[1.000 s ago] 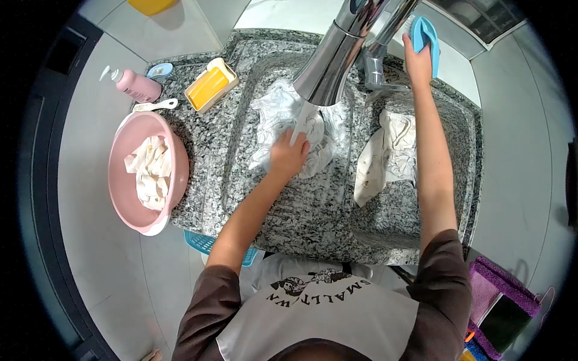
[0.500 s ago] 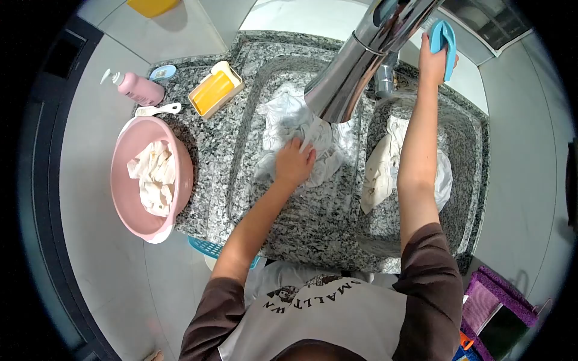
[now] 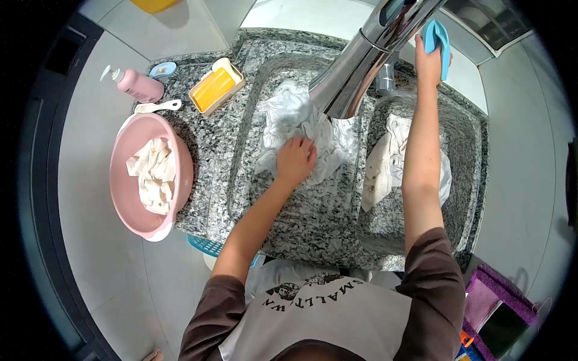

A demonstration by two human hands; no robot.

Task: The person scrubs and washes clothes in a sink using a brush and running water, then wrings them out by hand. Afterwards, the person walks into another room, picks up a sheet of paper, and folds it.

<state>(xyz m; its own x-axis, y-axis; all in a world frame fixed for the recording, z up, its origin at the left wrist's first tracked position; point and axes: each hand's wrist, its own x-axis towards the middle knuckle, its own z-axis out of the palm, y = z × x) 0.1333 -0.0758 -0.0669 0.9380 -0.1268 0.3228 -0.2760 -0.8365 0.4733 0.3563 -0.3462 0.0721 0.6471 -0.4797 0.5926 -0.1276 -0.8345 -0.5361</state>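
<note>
Paved in large pale grey tiles (image 3: 102,253); bordered at far left by dark frame (image 3: 45,180); backed by white ledge (image 3: 301,15); brightly lit.

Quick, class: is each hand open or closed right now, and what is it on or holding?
Left hand: open, palm down on the white cloth in the sink.
Right hand: closed, holding the blue brush.
</note>
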